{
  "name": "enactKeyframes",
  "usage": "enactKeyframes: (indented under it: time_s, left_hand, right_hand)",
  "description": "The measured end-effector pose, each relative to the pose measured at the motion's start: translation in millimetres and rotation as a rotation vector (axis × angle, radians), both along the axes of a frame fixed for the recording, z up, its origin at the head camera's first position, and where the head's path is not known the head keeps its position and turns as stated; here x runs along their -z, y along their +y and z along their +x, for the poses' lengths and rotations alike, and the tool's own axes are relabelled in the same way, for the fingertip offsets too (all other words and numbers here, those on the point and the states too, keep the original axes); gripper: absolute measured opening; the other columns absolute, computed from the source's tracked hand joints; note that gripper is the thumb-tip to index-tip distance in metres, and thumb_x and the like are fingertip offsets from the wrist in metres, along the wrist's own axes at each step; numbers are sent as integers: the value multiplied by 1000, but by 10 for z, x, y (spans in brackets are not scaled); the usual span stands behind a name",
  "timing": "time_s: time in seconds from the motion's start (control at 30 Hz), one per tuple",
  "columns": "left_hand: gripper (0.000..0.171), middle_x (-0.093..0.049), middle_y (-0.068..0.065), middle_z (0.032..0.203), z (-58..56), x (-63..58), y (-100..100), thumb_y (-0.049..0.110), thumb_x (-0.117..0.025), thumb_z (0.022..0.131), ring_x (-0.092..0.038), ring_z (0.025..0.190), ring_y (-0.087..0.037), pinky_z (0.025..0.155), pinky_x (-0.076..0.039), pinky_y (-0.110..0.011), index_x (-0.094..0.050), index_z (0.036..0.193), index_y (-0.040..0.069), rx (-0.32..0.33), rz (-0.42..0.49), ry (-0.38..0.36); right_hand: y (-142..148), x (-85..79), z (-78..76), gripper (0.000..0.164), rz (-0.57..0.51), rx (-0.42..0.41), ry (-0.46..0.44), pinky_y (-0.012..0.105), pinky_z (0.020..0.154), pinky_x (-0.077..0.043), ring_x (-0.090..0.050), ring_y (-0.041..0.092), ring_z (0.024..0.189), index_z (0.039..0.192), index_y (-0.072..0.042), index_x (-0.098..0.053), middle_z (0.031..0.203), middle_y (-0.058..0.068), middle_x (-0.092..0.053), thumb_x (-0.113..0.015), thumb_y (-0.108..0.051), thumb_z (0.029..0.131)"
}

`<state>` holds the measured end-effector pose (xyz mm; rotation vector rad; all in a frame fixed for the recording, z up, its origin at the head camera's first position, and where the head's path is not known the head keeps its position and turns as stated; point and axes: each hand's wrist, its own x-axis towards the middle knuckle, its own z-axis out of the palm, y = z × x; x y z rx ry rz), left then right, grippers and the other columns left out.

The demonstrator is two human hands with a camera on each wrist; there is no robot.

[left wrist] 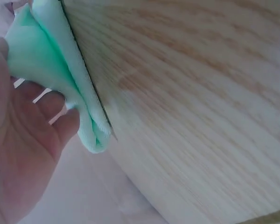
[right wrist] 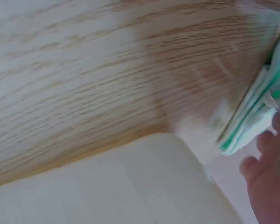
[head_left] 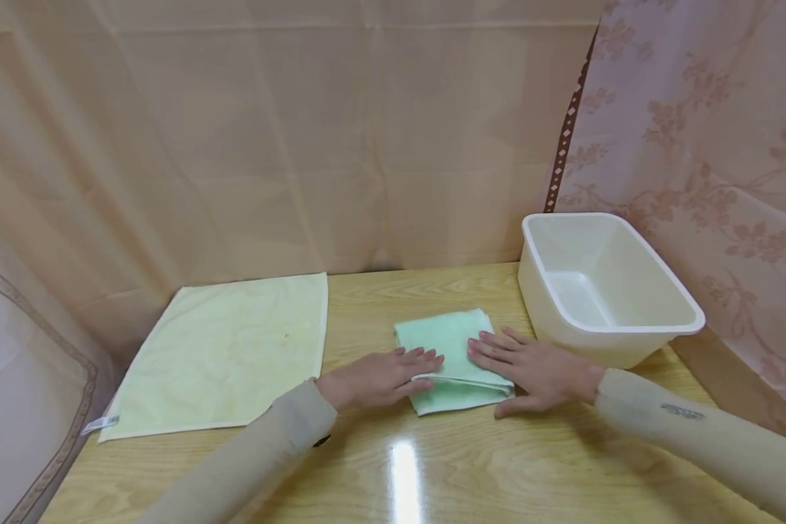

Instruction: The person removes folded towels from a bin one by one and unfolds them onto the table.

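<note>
A mint-green towel (head_left: 442,335), folded in layers, lies on the table between both hands. Its near edge gapes a little, showing a lower layer. My left hand (head_left: 376,378) rests straight fingers on the towel's left part, with the thumb lower, by the raised edge. In the left wrist view the palm (left wrist: 23,130) shows beside the towel's lifted flap (left wrist: 37,46). From the other side, my right hand (head_left: 540,367) presses flat on the towel with fingers extended and thumb spread towards the near edge. Only part of that hand (right wrist: 273,168) appears in the right wrist view.
A pale yellow towel (head_left: 223,356) lies spread out at the left of the wooden table (head_left: 471,473), with a tag (head_left: 100,424) at its near corner. To the right stands a white plastic basin (head_left: 563,320), close to my right hand. Curtains (head_left: 301,145) hang behind the table.
</note>
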<state>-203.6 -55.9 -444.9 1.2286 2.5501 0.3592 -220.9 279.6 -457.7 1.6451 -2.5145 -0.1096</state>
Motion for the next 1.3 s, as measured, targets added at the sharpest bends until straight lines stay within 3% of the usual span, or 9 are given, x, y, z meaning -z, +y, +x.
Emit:
enactKeyframes:
  time_s: [0.1,0.27,0.43,0.67,0.77,0.97,1.07,1.17,1.3]
  left_hand:
    - [63,-27,1,165,-30,-26,6,57,-22,109,-23,152,-17,121,-21,-38,-25,163,26,-5,36,27]
    - [64,-28,1,165,-63,-19,69,61,-28,107,-21,152,-19,121,-24,-45,-19,163,32,-34,70,47]
    - [72,-20,-7,167,-81,73,187,67,-29,103,-16,153,-26,121,-19,-50,-12,164,33,34,-63,117]
    - [60,-17,-1,168,-96,92,151,60,-26,107,-13,154,-21,123,-14,-48,-24,162,36,116,-191,159]
    - [58,-19,-1,167,-106,66,108,59,-25,108,-14,154,-21,123,-14,-47,-25,161,35,127,-161,134]
    - [62,-24,0,166,-75,31,106,64,-14,106,-14,154,-22,123,-11,-49,-20,162,38,52,5,-89]
    - [64,-24,1,166,-72,26,109,65,-13,105,-14,154,-20,123,-11,-48,-20,162,37,35,47,-148]
    - [64,-24,1,166,-88,27,97,64,-13,105,-14,154,-19,123,-11,-46,-22,162,36,35,41,-146]
    - [64,-22,-1,167,-92,54,89,64,-12,105,-14,154,-19,123,-12,-46,-27,161,36,63,-43,-54]
  right_hand:
    - [-38,23,-32,94,-18,22,42,58,116,-27,-28,36,150,157,-2,-34,164,16,-29,-51,-70,95]
    - [-53,63,-53,77,16,73,48,57,116,-26,-27,36,150,157,0,-33,164,18,-28,-48,-54,104]
    - [-19,71,3,68,75,88,-4,57,115,-30,-29,39,149,157,2,-31,163,20,-27,-46,-43,107]
    - [-27,73,162,67,96,73,-31,55,115,-30,-29,36,149,158,-1,-32,164,19,-28,-38,-47,109]
    - [-42,68,173,72,64,58,10,56,115,-30,-30,35,149,157,-1,-34,163,18,-30,-41,-52,107]
    - [-63,76,105,95,15,15,69,59,114,-28,-30,37,149,156,0,-35,163,18,-29,-48,-72,95]
    - [-61,90,99,89,6,16,65,58,113,-30,-30,37,148,156,-1,-35,163,18,-29,-47,-67,98]
    - [-63,108,103,77,13,43,55,56,114,-30,-28,35,149,157,-2,-34,164,16,-28,-45,-56,104]
    - [-53,111,113,70,29,51,62,54,114,-31,-28,36,149,157,-2,-34,164,17,-29,-43,-49,107]
